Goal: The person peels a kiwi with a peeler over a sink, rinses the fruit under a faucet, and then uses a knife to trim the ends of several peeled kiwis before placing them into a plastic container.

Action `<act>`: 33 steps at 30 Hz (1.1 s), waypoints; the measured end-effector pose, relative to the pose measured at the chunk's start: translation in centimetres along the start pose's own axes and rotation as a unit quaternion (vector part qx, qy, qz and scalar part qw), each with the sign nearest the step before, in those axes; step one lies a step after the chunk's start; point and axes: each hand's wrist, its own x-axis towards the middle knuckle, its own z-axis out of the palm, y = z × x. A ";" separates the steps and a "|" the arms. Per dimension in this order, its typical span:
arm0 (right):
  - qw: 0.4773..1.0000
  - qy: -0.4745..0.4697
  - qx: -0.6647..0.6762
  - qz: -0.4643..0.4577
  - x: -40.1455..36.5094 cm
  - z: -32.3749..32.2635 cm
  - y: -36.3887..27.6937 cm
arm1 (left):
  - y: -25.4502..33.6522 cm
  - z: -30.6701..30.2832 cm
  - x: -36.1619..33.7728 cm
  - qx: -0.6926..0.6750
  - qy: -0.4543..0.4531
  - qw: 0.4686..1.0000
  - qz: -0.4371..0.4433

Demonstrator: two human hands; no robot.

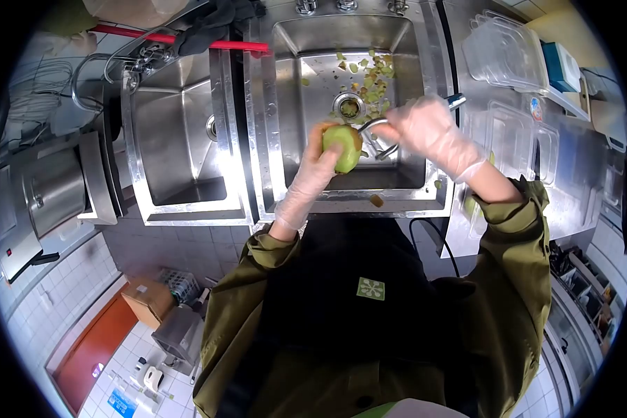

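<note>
Over the sink (291, 139), my left hand (318, 159) in a clear glove is closed round a green, partly peeled fruit (342, 148) with a brownish patch on its right side. My right hand (428, 132), gloved too, grips a peeler (387, 150). Its metal head points toward the fruit's right side, and the dark handle end shows past the back of the hand. Green and brown peelings (376, 87) lie scattered on the sink floor around the drain (349, 106).
A second sink basin (167, 139) stands to the left. Clear plastic containers (501, 52) are stacked on the right counter, with more clear tubs (512, 132) nearer. A piece of peel (376, 200) sits on the sink's front rim. Taps (347, 5) line the back.
</note>
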 end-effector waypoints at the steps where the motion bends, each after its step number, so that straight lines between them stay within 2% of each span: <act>1: 1.000 -0.007 0.007 -0.002 0.0 0.0 -0.5 | 0.1 0.1 0.0 -0.007 -0.003 1.000 -0.005; 7: 1.000 -0.025 -0.004 -0.007 0.3 0.3 -1.2 | -0.1 1.1 0.4 0.016 0.015 1.000 0.013; 10: 0.976 0.131 -0.172 -0.029 -0.1 1.5 0.3 | -0.4 0.6 0.3 0.043 -0.005 0.998 0.054; 11: 0.987 0.095 -0.129 -0.022 0.2 2.2 2.5 | -0.6 0.4 0.2 0.056 -0.020 0.995 0.074; 13: 0.992 0.049 -0.101 0.059 0.5 2.4 4.7 | 0.3 0.2 -0.2 0.047 -0.031 0.996 0.063; 14: 0.986 -0.029 -0.135 0.096 0.0 2.3 4.5 | 0.6 0.4 -0.2 0.036 -0.028 0.997 0.064; 15: 0.990 -0.030 -0.111 0.079 0.0 1.7 3.9 | 0.4 0.0 0.3 -0.017 -0.010 0.999 0.042; 17: 0.996 -0.028 -0.063 0.059 -0.4 0.9 2.9 | -0.1 -0.9 0.8 0.029 0.004 0.999 0.046; 18: 0.999 0.018 -0.025 0.020 -0.7 0.9 2.3 | -0.5 -1.0 0.9 0.038 0.000 0.998 0.053; 21: 0.999 0.011 0.045 -0.007 -0.1 -0.7 0.1 | -0.6 -1.1 0.9 0.055 -0.003 0.996 0.077; 22: 0.998 -0.030 0.059 0.008 0.1 -1.0 -0.4 | -0.5 -0.8 0.9 0.053 -0.003 0.995 0.084; 29: 0.997 -0.045 0.062 0.018 0.5 -0.8 -0.6 | -0.5 -0.1 0.8 0.116 0.007 0.987 0.111; 32: 0.998 -0.057 -0.023 0.007 0.8 -0.7 -0.3 | -0.1 -0.1 0.6 0.074 0.006 0.995 0.062; 33: 0.998 -0.052 -0.044 0.002 0.9 -0.3 0.5 | 0.2 0.0 0.3 0.047 -0.028 0.996 0.076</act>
